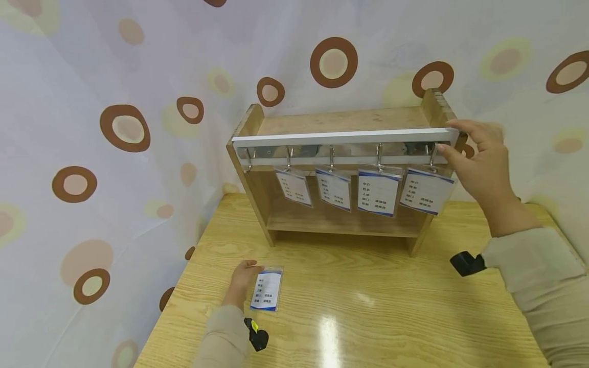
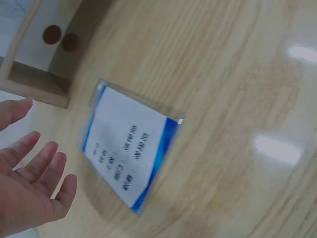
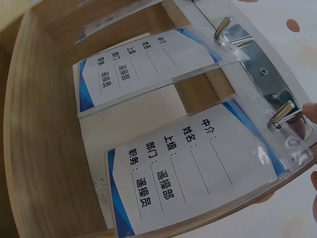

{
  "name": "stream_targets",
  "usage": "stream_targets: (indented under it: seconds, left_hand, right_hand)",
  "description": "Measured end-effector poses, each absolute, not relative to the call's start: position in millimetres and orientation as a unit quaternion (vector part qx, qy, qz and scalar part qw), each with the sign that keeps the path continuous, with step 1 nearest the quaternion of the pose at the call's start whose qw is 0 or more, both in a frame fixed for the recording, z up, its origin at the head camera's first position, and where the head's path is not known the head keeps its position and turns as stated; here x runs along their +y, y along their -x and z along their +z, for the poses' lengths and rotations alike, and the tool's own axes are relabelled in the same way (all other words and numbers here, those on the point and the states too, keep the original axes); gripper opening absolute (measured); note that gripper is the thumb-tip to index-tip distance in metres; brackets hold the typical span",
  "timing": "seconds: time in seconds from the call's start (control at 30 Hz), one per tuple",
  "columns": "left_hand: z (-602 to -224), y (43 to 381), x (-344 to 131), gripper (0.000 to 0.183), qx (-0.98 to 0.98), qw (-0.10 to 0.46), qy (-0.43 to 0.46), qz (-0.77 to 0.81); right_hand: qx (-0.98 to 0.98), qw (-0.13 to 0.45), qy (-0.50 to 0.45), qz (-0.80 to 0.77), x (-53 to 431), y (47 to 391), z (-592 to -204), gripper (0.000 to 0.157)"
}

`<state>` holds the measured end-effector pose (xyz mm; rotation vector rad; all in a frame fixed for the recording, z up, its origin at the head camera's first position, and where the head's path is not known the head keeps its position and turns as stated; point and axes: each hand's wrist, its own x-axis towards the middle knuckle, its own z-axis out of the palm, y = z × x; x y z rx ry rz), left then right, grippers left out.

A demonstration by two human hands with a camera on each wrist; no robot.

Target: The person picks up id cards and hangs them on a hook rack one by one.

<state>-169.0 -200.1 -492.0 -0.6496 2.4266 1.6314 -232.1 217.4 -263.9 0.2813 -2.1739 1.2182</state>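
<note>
My right hand (image 1: pixel 489 161) holds the right end of a white hook rail (image 1: pixel 340 137), thumb in front beside the last hook (image 3: pixel 283 113) and fingers over the top edge. From that hook hangs a clear-sleeved name badge (image 1: pixel 427 191) with blue corners. Several similar badges hang to its left, among them one (image 1: pixel 378 191) on the neighbouring hook. On the table lies another badge (image 1: pixel 267 290), apart from my left hand (image 2: pixel 37 183) in the left wrist view. That hand's fingers are loosely bent, with nothing between them.
The rail runs across the front of a wooden shelf unit (image 1: pixel 340 225) on a wood-grain table (image 1: pixel 368 306). No badge hangs on the leftmost hook (image 1: pixel 248 160). A patterned wall covering (image 1: pixel 294 61) rises behind and to the left.
</note>
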Motion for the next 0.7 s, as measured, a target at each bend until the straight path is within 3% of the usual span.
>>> stream_targets:
  seconds: [0.37,0.7]
  left_hand:
    - [-507,162,-189,0.047,0.807,0.06,0.231,0.541]
    - [-523,160,-189,0.049,0.836,0.018,0.248,0.489]
  right_hand:
    - [-0.825,0.301,-0.118,0.462,222,237,-270,0.043]
    - [-0.798,0.338,-0.141,0.478,220,239,-277,0.042]
